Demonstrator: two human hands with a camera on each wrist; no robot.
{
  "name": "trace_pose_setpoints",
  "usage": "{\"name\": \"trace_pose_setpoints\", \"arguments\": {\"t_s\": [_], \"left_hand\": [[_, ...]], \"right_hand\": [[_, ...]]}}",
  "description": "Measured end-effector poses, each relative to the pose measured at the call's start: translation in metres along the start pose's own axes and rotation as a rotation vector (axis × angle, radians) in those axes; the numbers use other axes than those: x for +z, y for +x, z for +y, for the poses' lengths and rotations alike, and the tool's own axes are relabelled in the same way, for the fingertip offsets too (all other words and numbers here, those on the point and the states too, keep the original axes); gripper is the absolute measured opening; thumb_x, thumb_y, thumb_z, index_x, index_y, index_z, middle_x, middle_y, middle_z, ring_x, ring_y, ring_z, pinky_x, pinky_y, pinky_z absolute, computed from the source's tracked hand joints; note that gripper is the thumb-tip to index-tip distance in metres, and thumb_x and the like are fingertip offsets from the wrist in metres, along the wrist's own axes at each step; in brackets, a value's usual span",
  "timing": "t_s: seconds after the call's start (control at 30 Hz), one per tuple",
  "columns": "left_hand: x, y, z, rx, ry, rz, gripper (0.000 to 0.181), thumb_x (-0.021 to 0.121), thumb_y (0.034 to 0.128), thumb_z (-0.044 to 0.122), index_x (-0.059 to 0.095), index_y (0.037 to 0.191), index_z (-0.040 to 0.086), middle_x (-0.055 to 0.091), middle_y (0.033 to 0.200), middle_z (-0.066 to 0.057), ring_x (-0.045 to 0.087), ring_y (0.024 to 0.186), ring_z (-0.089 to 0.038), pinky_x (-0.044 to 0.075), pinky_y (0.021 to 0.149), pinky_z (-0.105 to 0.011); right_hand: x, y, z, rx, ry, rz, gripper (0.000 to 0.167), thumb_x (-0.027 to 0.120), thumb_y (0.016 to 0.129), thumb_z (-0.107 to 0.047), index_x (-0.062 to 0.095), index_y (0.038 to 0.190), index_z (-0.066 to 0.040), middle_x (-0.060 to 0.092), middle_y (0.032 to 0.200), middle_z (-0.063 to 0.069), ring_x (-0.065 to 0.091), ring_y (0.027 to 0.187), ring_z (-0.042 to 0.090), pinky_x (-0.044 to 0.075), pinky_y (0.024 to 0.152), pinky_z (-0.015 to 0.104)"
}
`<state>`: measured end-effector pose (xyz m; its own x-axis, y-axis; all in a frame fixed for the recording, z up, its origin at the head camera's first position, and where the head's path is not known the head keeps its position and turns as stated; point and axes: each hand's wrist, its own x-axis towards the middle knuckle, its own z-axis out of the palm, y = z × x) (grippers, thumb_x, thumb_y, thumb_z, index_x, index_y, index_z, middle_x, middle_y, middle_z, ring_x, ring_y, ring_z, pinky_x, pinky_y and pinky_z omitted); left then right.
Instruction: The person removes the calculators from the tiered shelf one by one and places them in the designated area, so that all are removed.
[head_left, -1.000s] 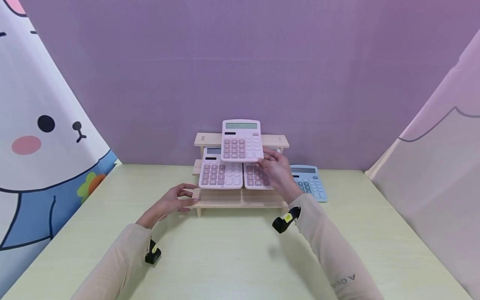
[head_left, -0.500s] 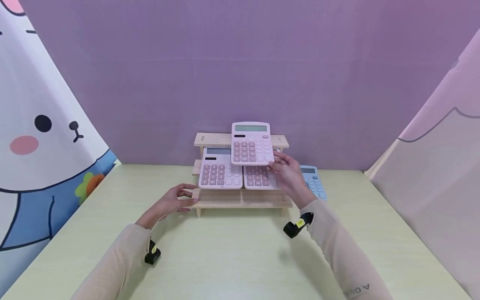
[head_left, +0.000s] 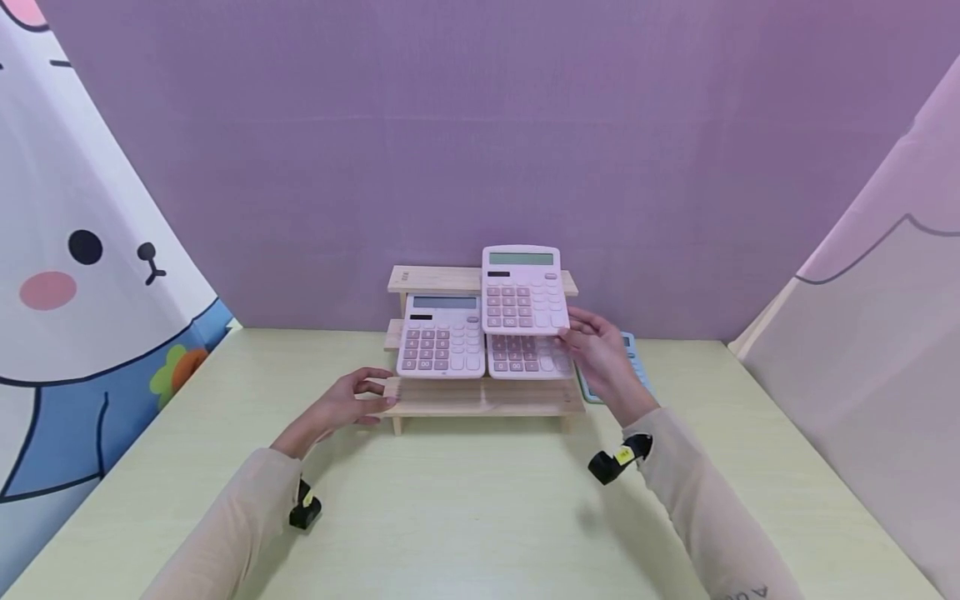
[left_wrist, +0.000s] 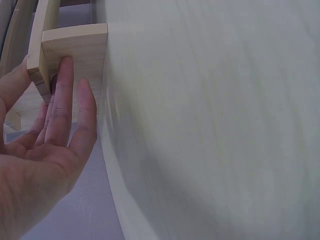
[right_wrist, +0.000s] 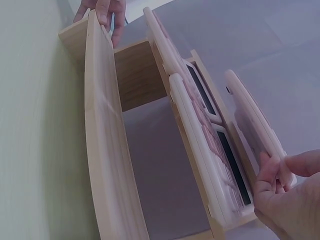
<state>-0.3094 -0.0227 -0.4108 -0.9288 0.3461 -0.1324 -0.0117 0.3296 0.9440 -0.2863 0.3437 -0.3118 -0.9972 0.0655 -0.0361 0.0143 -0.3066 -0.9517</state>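
A pink calculator (head_left: 525, 290) is pinched at its lower right corner by my right hand (head_left: 606, 357), thumb in front and fingers behind. In the right wrist view it stands apart from the stepped wooden rack (right_wrist: 112, 130), in front of the top step. Two more pink calculators lean side by side on the middle step: the left one (head_left: 441, 337) shows whole, and the right one (head_left: 529, 358) is partly covered by the held calculator. My left hand (head_left: 348, 406) grips the left end of the rack's lowest step, thumb above and fingers beneath, as the left wrist view shows.
A blue calculator (head_left: 636, 360) lies on the pale table (head_left: 480, 517) right of the rack, mostly hidden behind my right hand. A purple backdrop (head_left: 480, 150) rises behind the rack. Printed cloths hang at both sides.
My right hand has carried the pink calculator rightward and slightly down, from above the rack's middle to above its right half. My left hand has stayed at the lowest step.
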Motion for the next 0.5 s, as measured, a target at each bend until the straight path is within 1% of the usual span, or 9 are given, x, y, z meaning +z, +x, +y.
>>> {"name": "trace_pose_setpoints", "arguments": {"t_s": [0.17,0.4,0.5], "left_hand": [[0.0,-0.001,0.001,-0.002,0.011,0.002,0.063,0.067,0.084,0.022,0.034,0.134,0.003,0.045,0.125,-0.025,0.06,0.093,-0.02,0.056,0.08,-0.038],[0.0,-0.002,0.002,0.001,0.015,0.002,0.063,0.067,0.0838,0.022,0.034,0.135,0.003,0.045,0.125,-0.025,0.06,0.092,-0.019,0.056,0.08,-0.038],[0.0,-0.003,0.002,0.003,0.013,0.002,0.063,0.067,0.0839,0.022,0.034,0.135,0.003,0.045,0.125,-0.025,0.06,0.093,-0.02,0.056,0.08,-0.038]], "right_hand": [[-0.008,-0.004,-0.003,-0.002,0.033,-0.014,0.053,0.047,0.087,0.012,0.031,0.136,0.002,0.05,0.095,0.003,0.056,0.082,0.011,0.052,0.085,0.021],[-0.022,-0.008,-0.004,0.005,0.056,-0.024,0.054,0.046,0.087,0.012,0.029,0.136,0.001,0.05,0.103,0.006,0.057,0.087,0.013,0.051,0.086,0.02],[-0.029,-0.01,-0.005,0.006,0.063,-0.028,0.05,0.047,0.087,0.011,0.031,0.133,-0.001,0.051,0.103,0.006,0.058,0.089,0.013,0.051,0.089,0.022]]}}
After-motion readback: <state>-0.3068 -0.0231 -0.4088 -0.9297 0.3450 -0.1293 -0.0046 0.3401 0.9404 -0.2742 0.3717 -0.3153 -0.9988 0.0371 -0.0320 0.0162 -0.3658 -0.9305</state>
